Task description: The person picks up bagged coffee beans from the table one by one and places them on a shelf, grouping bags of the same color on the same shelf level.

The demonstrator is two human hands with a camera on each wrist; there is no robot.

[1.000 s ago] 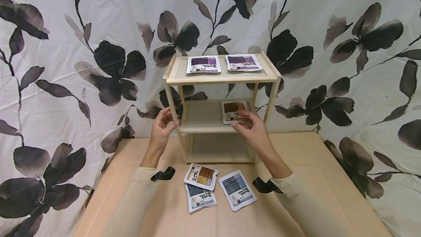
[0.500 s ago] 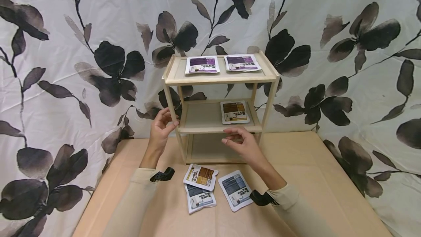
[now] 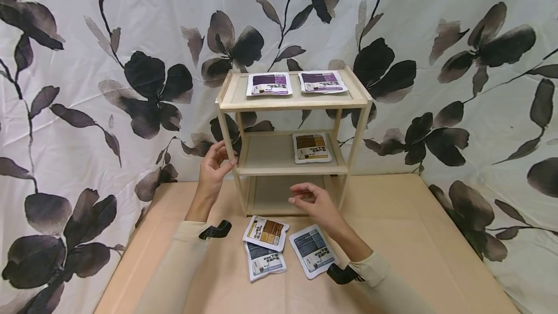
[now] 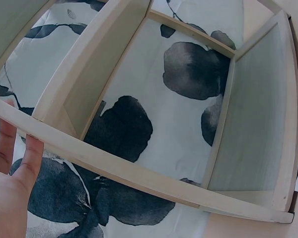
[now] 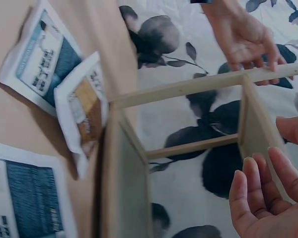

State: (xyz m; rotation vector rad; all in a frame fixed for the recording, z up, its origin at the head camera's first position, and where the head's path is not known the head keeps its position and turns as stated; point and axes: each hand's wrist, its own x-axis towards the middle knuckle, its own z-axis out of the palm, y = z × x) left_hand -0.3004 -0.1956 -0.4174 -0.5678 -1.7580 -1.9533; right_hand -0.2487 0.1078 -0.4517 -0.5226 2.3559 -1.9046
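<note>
My left hand (image 3: 211,174) holds the left front post of a small three-tier wooden shelf (image 3: 294,108), thumb in front and fingers behind. In the left wrist view, the fingers (image 4: 34,153) lie against that post. My right hand (image 3: 321,207) is in the air before the bottom tier, fingers loosely bent with nothing between them. On the right side of the middle tier lies a brown-labelled pouch (image 3: 312,148). A second brown-labelled pouch (image 3: 266,233) overlaps a blue-labelled pouch (image 3: 265,261) on the table, and another blue-labelled pouch (image 3: 311,251) lies to their right.
Two purple-labelled pouches (image 3: 269,84) lie side by side on the top tier. The shelf stands near the back of the peach-coloured table (image 3: 392,217), before a white cloth (image 3: 436,110) with dark flowers. Black straps with camera mounts (image 3: 342,274) sit at both wrists.
My right hand has come away from the brown-labelled pouch on the middle tier and moved down and toward me. The left hand stays at the post.
</note>
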